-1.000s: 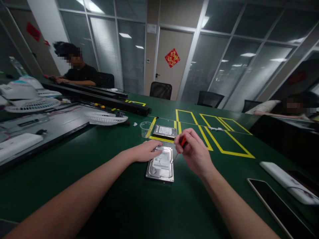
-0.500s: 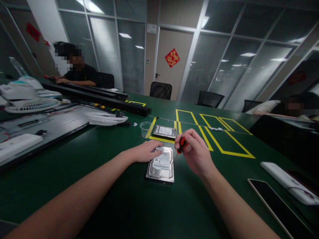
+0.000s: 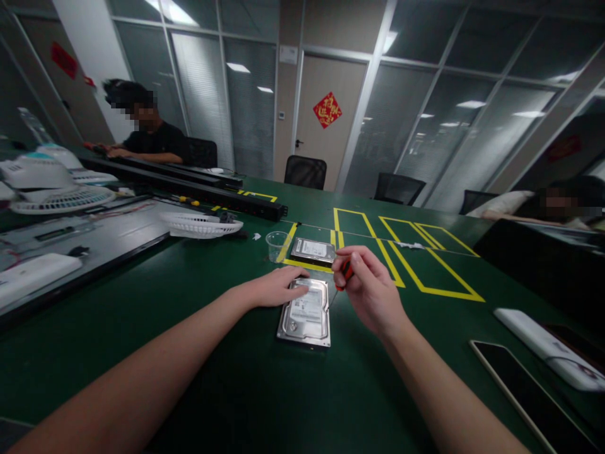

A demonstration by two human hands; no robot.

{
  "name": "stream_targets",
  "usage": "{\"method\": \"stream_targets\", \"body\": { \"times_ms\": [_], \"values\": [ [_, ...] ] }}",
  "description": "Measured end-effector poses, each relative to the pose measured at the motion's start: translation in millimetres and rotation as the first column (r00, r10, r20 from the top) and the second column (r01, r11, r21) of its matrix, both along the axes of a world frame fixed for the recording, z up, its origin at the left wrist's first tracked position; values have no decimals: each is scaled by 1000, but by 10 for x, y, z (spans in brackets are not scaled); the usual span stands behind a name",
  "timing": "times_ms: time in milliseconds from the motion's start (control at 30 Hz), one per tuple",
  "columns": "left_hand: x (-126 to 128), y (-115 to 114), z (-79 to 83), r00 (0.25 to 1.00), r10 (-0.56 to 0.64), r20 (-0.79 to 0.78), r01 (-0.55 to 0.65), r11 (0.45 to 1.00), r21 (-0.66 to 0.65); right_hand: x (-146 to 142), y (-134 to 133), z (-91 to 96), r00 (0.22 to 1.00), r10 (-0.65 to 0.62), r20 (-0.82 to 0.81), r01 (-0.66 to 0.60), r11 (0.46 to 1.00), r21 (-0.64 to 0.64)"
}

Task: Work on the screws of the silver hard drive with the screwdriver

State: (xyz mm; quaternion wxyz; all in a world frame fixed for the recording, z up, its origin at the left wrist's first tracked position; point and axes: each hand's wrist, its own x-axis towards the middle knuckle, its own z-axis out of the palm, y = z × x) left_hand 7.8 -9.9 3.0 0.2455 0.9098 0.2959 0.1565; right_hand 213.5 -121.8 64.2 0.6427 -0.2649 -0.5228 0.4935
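On the green table lies a silver hard drive [image 3: 306, 318] with a white label, its top face up. My left hand [image 3: 278, 285] holds its far left corner, with the thumb across the top and the fingers along the far edge. In my right hand [image 3: 371, 284] is a screwdriver [image 3: 346, 272] with a red and black handle, the fingers closed around it. Its thin shaft slants down to the notch in the drive's right edge; the exact contact of the tip is too small to tell. Just beyond, a second hard drive [image 3: 312, 250] lies inside yellow tape.
A clear plastic cup [image 3: 276, 246] stands left of the second drive. Fan parts [image 3: 201, 225], a large metal panel [image 3: 118, 236] and black bars [image 3: 236, 200] occupy the left. At right lie a phone [image 3: 524, 391] and a white device [image 3: 543, 347]. Two other people sit across the table.
The screwdriver handle has turned slightly in my right hand, and the fingers have shifted a little around it. My left hand and the hard drive stay in place.
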Motion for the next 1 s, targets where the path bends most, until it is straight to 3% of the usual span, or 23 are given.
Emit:
{"method": "stream_targets", "body": {
  "times_ms": [700,1000],
  "values": [
    [-9,-27,64,1000,29,-2,-29,997,-68,8,-6,20,1000,11,-25,-12,999,-34],
    [-14,-1,-16,1000,5,-6,-5,1000,14,8,-8,28,999,35,-24,-36,999,-34]
  ]
}}
